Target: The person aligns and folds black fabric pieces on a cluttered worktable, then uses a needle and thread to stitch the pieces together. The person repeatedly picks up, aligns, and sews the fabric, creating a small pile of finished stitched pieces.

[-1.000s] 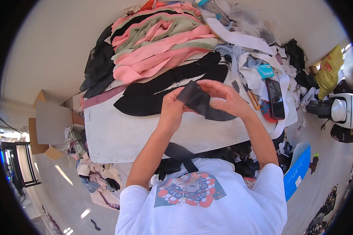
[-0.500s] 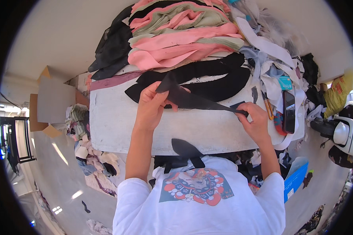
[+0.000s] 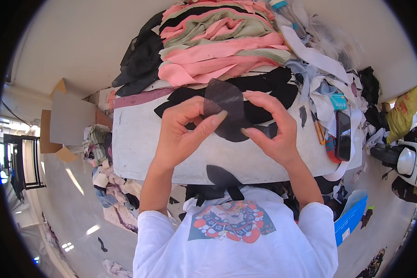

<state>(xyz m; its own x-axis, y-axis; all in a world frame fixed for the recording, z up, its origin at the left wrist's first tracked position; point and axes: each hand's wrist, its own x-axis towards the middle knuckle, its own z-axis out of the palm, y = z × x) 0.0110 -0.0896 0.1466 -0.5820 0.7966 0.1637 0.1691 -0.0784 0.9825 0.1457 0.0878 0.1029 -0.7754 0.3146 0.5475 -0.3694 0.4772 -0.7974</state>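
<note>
A thin, slightly see-through black fabric piece (image 3: pixel 227 109) with a pointed top is held up over the table between both hands. My left hand (image 3: pixel 183 127) pinches its left side, thumb in front and fingers behind. At its right side my right hand (image 3: pixel 278 125) has its thumb at the lower corner and its curled index finger higher up; part of the dark cloth shows inside that hand. Behind them, larger black cloth strips (image 3: pixel 273 85) lie curved on the white tabletop (image 3: pixel 139 139). A black leaf-shaped piece (image 3: pixel 222 175) rests at the table's near edge, against my shirt.
Layered pink and green cloth (image 3: pixel 217 51) is heaped at the back, beside black fabric (image 3: pixel 141 60). On the right are a phone (image 3: pixel 343 134), an orange-handled tool (image 3: pixel 319 132), a teal box (image 3: pixel 338 101) and white scraps. A blue box (image 3: pixel 352 215) stands low right, a cardboard box (image 3: pixel 69 118) left.
The black piece was stretched sideways between my hands; now it stands upright. My right hand has moved left and up, close to the left hand. The view has shifted slightly.
</note>
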